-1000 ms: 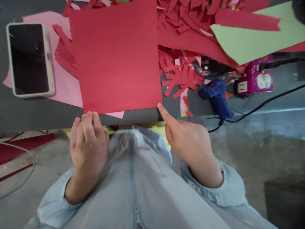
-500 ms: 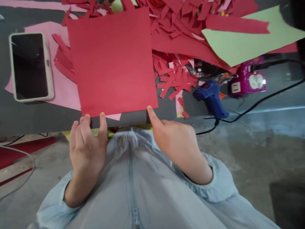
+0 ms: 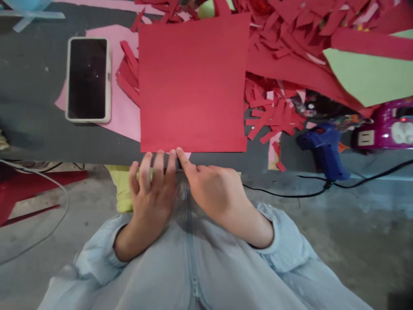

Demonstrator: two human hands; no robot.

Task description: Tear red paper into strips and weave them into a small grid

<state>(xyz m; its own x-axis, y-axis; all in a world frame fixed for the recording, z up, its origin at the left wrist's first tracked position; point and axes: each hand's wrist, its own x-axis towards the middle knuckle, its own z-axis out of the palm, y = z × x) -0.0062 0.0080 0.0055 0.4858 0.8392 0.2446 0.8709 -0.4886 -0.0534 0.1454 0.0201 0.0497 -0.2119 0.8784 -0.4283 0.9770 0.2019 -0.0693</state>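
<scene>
A square sheet of red paper lies flat on the dark table, its near edge close to the table's front edge. My left hand is palm down with fingers stretched and slightly apart, their tips at the near edge of the sheet. Beside it, my right hand reaches in from the right with its index finger extended. That fingertip touches the same edge, right next to the left fingers; the other right fingers are curled under and mostly hidden. Neither hand grips the sheet.
Left of the sheet, a phone rests on pink paper. Cut red strips pile up behind and to the right. Green paper, a blue glue gun with a cord, and a purple power strip are at the right.
My right fingertip has slid left along the near edge from the right corner. My left fingers have shifted right from the left corner, so the hands now meet. The view has swung left.
</scene>
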